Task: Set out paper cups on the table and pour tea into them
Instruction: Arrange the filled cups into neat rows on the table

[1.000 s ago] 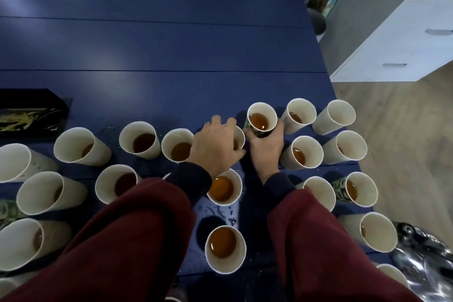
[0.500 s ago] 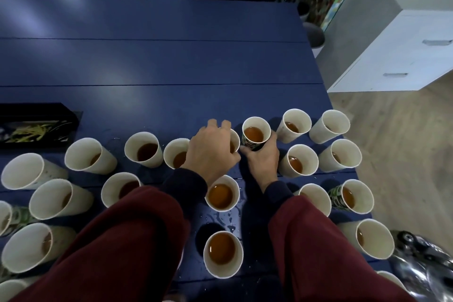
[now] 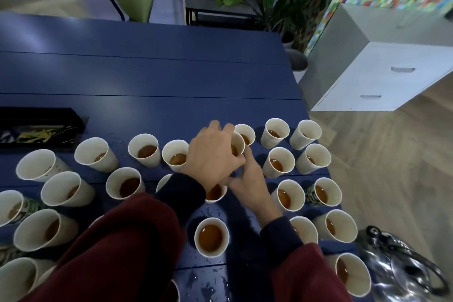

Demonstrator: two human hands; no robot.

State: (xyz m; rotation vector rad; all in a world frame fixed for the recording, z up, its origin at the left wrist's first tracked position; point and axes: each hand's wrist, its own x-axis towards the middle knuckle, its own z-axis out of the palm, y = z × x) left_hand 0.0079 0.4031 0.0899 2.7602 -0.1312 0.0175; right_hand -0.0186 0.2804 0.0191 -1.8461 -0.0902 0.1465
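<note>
Several white paper cups of brown tea stand in rows across the near part of the blue table [image 3: 147, 81]. My left hand [image 3: 213, 157] reaches over the middle row, its fingers curled round a tea-filled paper cup [image 3: 238, 146]; most of that cup is hidden under the hand. Just to the right and nearer, my right hand [image 3: 250, 184] lies with loose fingers pointing toward that cup and holds nothing. Another tea cup [image 3: 245, 133] stands directly behind them. One full cup [image 3: 211, 238] stands alone between my sleeves.
A shiny metal kettle [image 3: 404, 270] sits at the bottom right, off the table's right edge. A black tray [image 3: 73, 117] with yellow scraps lies at the left. Drops of liquid [image 3: 210, 282] wet the near table edge. A green chair, plants and a white drawer cabinet stand beyond.
My right hand has let go of the tea cup it held and drawn back toward me. The left hand stays over its cup. My view has tilted upward.
</note>
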